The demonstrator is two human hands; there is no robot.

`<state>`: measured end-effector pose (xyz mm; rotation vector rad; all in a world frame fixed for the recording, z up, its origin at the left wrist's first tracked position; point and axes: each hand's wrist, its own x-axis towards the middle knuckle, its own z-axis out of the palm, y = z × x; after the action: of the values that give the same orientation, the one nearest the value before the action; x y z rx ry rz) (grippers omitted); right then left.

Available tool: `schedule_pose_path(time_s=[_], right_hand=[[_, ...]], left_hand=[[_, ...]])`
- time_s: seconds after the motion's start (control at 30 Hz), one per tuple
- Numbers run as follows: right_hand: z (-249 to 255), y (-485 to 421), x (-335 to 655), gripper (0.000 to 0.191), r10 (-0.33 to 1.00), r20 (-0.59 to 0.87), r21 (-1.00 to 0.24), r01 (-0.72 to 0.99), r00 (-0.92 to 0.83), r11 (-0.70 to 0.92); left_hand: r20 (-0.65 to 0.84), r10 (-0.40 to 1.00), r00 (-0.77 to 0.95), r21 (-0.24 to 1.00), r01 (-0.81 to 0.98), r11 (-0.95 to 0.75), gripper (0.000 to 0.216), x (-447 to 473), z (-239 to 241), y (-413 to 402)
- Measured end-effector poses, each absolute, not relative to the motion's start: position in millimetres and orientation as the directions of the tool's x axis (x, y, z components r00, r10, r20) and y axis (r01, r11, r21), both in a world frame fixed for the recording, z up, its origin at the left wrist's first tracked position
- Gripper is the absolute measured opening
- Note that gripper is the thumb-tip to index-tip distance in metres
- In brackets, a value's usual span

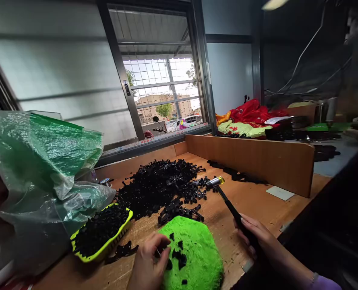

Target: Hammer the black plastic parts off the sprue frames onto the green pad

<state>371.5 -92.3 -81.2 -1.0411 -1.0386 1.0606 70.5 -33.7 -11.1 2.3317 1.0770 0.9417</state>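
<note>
My right hand (253, 235) is wrapped around the black handle of a small hammer (214, 182). Its silver head has a yellow face and is raised over the table. At the near edge lies a bright green fuzzy pad (201, 241) with several small black parts (179, 257) scattered on it. My left hand (150, 259) is at the pad's left side, thumb and fingertips curled close together. Whatever is between those fingertips is too hidden to name. Beyond the pad is a large heap of black parts (160, 181), some still joined in strips.
Left of the pad stands a yellow-green basket (127, 220) full of small black parts. A green and clear plastic bag (61, 153) rises behind it. On the right, a wooden divider (257, 159) borders the table, with a white card (280, 193) near it. Red bags (248, 112) lie beyond.
</note>
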Motion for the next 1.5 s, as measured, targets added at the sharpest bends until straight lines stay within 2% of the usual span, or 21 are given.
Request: schedule_pose_path(time_s=[0.1,0.2,0.4,0.53,0.63,0.83,1.0,1.07,1.13,1.2,1.3,1.4,1.5], right_hand=[[-81,-93,372,0.043,0.977,0.119,-0.979,-0.146,0.174,0.145],[-82,-93,371,0.044,0.98,0.105,-0.982,-0.137,0.17,0.129],[-77,-96,369,0.047,0.981,0.089,-0.985,-0.129,0.171,0.112],[-73,-97,369,0.048,0.984,0.064,-0.986,-0.139,0.167,0.087],[-74,-97,370,0.05,0.985,0.064,-0.985,-0.15,0.157,0.088],[-76,-97,371,0.049,0.987,0.069,-0.98,-0.174,0.148,0.094],[-74,-98,370,0.047,0.984,0.084,-0.981,-0.161,0.158,0.11],[-74,-99,369,0.046,0.982,0.084,-0.981,-0.16,0.17,0.112],[-74,-99,369,0.046,0.981,0.087,-0.98,-0.163,0.176,0.116],[-75,-99,369,0.046,0.981,0.089,-0.978,-0.169,0.175,0.119],[-77,-99,370,0.046,0.983,0.084,-0.977,-0.178,0.164,0.113],[-78,-99,371,0.049,0.987,0.067,-0.98,-0.179,0.148,0.093],[-79,-98,373,0.052,0.988,0.039,-0.983,-0.174,0.152,0.066]], left_hand=[[0.275,0.796,0.539,0.565,0.579,-0.588,0.017,77,-8,-28],[0.202,0.849,0.488,0.566,0.649,-0.508,0.018,80,-9,-20],[0.183,0.92,0.347,0.651,0.658,-0.378,0.016,78,-16,-11],[0.272,0.885,0.378,0.668,0.587,-0.456,0.019,76,-12,-18],[0.35,0.796,0.494,0.591,0.543,-0.596,0.017,76,-6,-27],[0.298,0.718,0.629,0.43,0.583,-0.689,0.011,82,-9,-30],[0.399,0.599,0.694,0.175,0.584,-0.793,0.018,75,-23,-23],[0.434,0.563,0.703,0.109,0.579,-0.808,0.016,71,-25,-23],[0.468,0.561,0.682,0.162,0.558,-0.814,0.016,69,-22,-23],[0.489,0.63,0.604,0.313,0.552,-0.773,0.017,71,-14,-20],[0.394,0.78,0.486,0.492,0.605,-0.626,0.02,79,-1,-10],[0.225,0.841,0.491,0.518,0.671,-0.53,0.017,89,5,2],[0.161,0.867,0.472,0.533,0.698,-0.479,0.019,97,3,11]])
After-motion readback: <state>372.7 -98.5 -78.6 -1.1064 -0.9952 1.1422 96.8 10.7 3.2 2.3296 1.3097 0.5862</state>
